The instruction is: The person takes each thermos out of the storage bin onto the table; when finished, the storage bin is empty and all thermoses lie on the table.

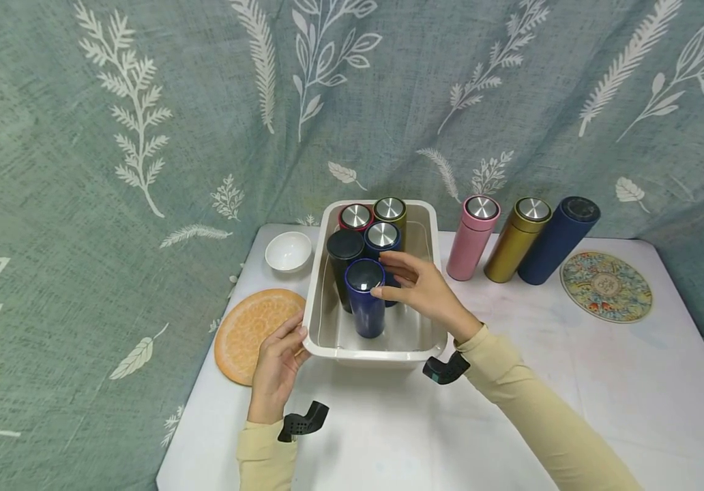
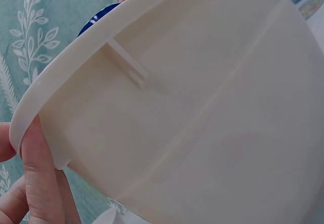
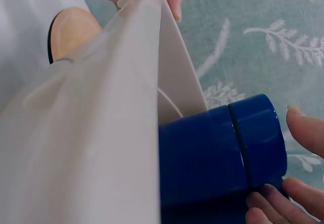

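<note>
My left hand (image 1: 278, 365) grips the front left corner of a white plastic bin (image 1: 376, 354), with fingers under its rim. Inside the bin, a blue thermos bottle (image 1: 369, 310) with a dark lid stands nearest the front. My right hand (image 1: 416, 286) is beside that bottle's top; in the right wrist view its thumb (image 3: 306, 133) is apart from the lid and its fingers are spread close to the bottle's side. Behind stand a black bottle (image 1: 344, 256), another blue bottle (image 1: 383, 235), a red-rimmed bottle (image 1: 356, 216) and an olive bottle (image 1: 391, 208).
Right of the bin stand a pink bottle (image 1: 472, 239), a gold bottle (image 1: 516, 242) and a dark blue bottle (image 1: 557, 242), beside a round patterned mat (image 1: 606, 286). On the left are a white bowl (image 1: 288, 251) and a round orange mat (image 1: 254, 334). A leaf-patterned curtain (image 1: 204, 136) hangs behind.
</note>
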`<state>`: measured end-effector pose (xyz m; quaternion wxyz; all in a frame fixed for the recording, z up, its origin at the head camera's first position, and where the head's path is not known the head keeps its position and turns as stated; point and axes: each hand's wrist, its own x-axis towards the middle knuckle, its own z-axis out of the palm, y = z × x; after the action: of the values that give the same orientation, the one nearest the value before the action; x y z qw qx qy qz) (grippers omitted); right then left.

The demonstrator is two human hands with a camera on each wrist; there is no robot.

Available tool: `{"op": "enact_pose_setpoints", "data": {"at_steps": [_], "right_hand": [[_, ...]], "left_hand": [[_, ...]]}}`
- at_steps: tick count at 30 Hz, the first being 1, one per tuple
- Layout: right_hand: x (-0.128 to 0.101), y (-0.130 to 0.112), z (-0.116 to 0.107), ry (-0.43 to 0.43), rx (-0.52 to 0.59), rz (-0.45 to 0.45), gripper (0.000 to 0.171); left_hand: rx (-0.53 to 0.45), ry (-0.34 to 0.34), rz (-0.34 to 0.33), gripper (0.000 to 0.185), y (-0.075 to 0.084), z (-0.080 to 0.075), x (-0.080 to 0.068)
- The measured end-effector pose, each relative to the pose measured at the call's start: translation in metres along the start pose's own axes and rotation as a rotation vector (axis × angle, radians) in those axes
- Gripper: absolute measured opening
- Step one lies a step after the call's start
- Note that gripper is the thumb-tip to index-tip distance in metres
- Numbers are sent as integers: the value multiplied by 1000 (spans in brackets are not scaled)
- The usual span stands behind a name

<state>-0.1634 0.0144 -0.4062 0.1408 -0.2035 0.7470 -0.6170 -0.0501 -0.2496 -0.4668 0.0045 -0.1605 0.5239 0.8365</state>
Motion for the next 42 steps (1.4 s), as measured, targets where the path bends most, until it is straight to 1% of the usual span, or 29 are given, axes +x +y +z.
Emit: {"op": "enact_pose_setpoints", "data": {"at_steps": [7,13,16,22,26,31,35,39,42], "right_hand": [[6,2,8,-13,16,15,70],[8,4,14,-81,37,19,81],[8,6,16,-94,56,8,84],[9,10,19,-55,44,-23,81],[7,9,20,-32,25,-26,78],[5,7,21,-26,14,2,78],[1,6,20,-34,3,25,80],[-3,8,16,-40,-51,-6,81],[-4,10,16,-39,-53,-41,78]], "left_hand": [[-4,7,-11,45,0,0,1],[1,9,-12,46,1,0,1],[3,7,-13,48,1,0,0],[-1,10,-10,48,1,1,0],[1,8,-1,48,0,1,0],[-5,1,19,41,0,0,-1],[-12,12,19,36,0,0,-1],[-12,18,1,36,-1,2,0],[-6,22,-13,37,2,0,-1]]}}
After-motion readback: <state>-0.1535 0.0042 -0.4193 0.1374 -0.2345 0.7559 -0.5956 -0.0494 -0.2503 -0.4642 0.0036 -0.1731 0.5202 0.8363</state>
